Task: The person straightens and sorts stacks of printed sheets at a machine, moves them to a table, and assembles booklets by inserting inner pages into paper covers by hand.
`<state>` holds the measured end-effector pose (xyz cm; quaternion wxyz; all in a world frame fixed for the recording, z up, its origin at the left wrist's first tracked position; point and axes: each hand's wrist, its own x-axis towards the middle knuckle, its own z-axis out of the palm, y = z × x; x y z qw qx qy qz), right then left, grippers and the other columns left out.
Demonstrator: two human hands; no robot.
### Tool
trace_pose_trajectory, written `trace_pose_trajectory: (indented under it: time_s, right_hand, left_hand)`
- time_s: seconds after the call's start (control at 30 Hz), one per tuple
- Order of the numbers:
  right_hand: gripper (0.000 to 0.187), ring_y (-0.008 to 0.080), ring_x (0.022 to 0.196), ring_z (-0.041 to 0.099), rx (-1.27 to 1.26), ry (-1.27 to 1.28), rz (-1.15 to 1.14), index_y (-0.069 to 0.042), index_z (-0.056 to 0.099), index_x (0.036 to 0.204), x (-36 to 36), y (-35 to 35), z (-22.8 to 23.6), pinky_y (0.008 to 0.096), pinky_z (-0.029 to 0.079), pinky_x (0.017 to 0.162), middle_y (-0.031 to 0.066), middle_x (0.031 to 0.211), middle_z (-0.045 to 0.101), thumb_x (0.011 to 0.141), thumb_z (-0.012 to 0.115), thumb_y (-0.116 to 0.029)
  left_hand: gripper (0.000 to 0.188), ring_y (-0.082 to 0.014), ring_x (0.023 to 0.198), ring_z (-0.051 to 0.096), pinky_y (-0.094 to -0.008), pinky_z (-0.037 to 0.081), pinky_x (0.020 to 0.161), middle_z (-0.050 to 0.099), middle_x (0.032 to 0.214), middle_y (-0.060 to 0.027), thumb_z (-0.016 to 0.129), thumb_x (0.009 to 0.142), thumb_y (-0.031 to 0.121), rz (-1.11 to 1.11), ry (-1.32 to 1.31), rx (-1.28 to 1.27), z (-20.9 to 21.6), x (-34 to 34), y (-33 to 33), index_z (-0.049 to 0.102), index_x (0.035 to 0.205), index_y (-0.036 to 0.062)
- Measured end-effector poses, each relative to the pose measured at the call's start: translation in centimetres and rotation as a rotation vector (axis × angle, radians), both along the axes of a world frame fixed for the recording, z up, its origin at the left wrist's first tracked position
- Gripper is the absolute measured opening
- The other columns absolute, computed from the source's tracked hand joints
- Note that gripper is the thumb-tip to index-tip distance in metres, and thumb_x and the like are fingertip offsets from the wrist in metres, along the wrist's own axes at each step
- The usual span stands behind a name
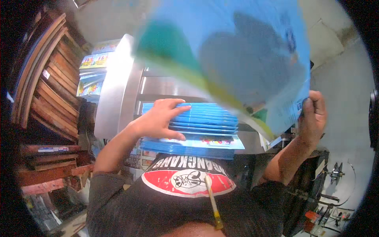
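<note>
My right hand (313, 116) pinches the lower right edge of a large printed plastic sheet (166, 23), blue with green, yellow and dark patches. The sheet is raised and somewhat blurred, and it covers much of the upper view. My left hand (160, 120) lies with its fingers spread on the left part of a stack of blue folded sheets (213, 118), thumb apart from the fingers. Below that hand, a paler printed face (221, 141) shows on the stack, with more blue layers (189, 148) under it. The stack sits close against my dark shirt.
A shiny metal panel (114, 91) stands beyond my left arm, with metal bars behind the stack. Farther left are printed packs (92, 61) and wooden boards (55, 87). A cigarette (213, 201) hangs before my shirt. Metal machine parts (335, 173) are at the right.
</note>
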<state>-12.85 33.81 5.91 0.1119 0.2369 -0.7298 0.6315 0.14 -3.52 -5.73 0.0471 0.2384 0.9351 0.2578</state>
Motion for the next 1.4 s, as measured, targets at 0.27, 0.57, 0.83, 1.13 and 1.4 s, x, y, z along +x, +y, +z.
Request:
trace_pose_trajectory:
  time_s: [0.27,0.57,0.83,1.13,1.4]
  right_hand:
    - [0.018,0.0247,0.081,0.067,0.342,0.196,-0.046,-0.006,0.069,0.101,-1.7,-5.1,-4.9,0.0379,0.051,0.073,0.0141,0.087,0.071,0.091,0.062,-0.019]
    - [0.027,0.0302,0.101,0.062,0.822,0.121,0.448,-0.009,0.069,0.102,-0.6,-6.1,-12.0,0.0421,0.046,0.092,0.013,0.108,0.067,0.083,0.068,-0.027]
    - [0.024,0.0232,0.099,0.062,1.128,0.457,0.621,-0.011,0.067,0.095,6.9,-7.4,-8.2,0.0402,0.047,0.086,0.004,0.105,0.066,0.075,0.074,-0.022]
    - [0.012,0.024,0.078,0.07,0.651,0.341,0.334,-0.004,0.071,0.094,4.2,-5.2,-0.4,0.0348,0.054,0.069,0.0138,0.092,0.072,0.084,0.065,-0.006]
    - [0.017,0.029,0.074,0.067,0.846,0.642,0.043,-0.011,0.067,0.096,-4.1,-7.2,-7.6,0.0403,0.051,0.064,0.0122,0.085,0.069,0.082,0.057,-0.01]
  left_hand:
    - [0.091,-0.0368,0.127,0.043,-0.048,0.03,0.107,0.047,0.137,-0.0197,0.077,0.071,0.051,0.119,-0.032,-0.026,0.0,-0.4,0.6,0.042,0.141,0.0045]
    - [0.078,-0.0309,0.113,0.054,-0.048,0.028,0.105,0.059,0.115,-0.0188,0.066,0.078,0.06,0.2,0.159,-0.18,-0.7,-2.2,0.9,0.053,0.13,0.0028]
    - [0.063,-0.0326,0.104,0.057,-0.0449,0.034,0.099,0.061,0.107,-0.0167,0.06,0.087,0.053,0.212,0.09,-0.132,-2.3,-2.9,0.3,0.056,0.124,0.002]
    - [0.058,-0.032,0.101,0.059,-0.0431,0.041,0.09,0.062,0.107,-0.0158,0.058,0.089,0.051,0.183,-0.026,-0.124,-2.3,-2.8,-0.2,0.057,0.122,0.003]
    - [0.049,-0.0347,0.101,0.06,-0.0455,0.044,0.092,0.064,0.107,-0.0169,0.061,0.089,0.043,0.204,-0.133,-0.055,-0.8,-2.2,0.5,0.06,0.119,0.0048]
